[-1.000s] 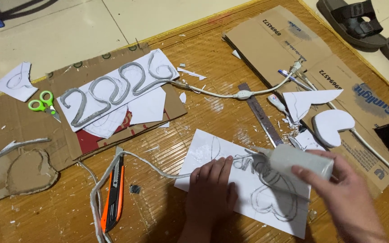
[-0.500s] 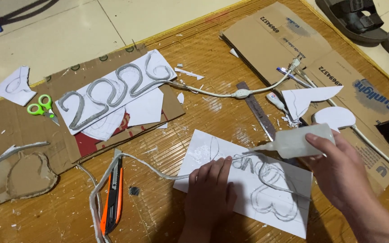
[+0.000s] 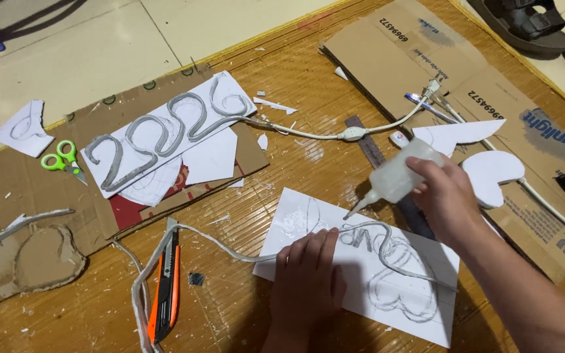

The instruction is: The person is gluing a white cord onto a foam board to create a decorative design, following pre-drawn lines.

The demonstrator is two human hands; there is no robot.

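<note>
Edges: sheet (image 3: 335, 274) lies white and slanted on the mat (image 3: 282, 78); its near corner runs toward the bottom of view; its left edge sits just beside the cutter (image 3: 166, 291); its upper right edge meets the ruler (image 3: 367, 145).
Room: bare mat shows left of my left hand (image 3: 308, 284), between cutter and sheet; cardboard (image 3: 426, 59) and a white heart (image 3: 492, 171) crowd the right; the number board (image 3: 165, 134) lies well apart, up left, with scissors (image 3: 60, 158) beside it.
Left hand: my fingers lie flat and spread on the sheet's left part, pressing it down; they grip nothing.
Right hand (image 3: 449, 196): my fingers are closed around the bottle (image 3: 400, 173); it tilts down left; its nozzle tip hangs just over the sheet near the tubing's upper loop; touching or not, I cannot tell.
Bottle: translucent white plastic, tapering nozzle.
Tubing (image 3: 393, 258): grey-white strip bent in loops over pencilled outlines on the sheet; a length of it trails left off the sheet past the cutter.
Glue: white shiny smear on the sheet just above my left fingertips.
</note>
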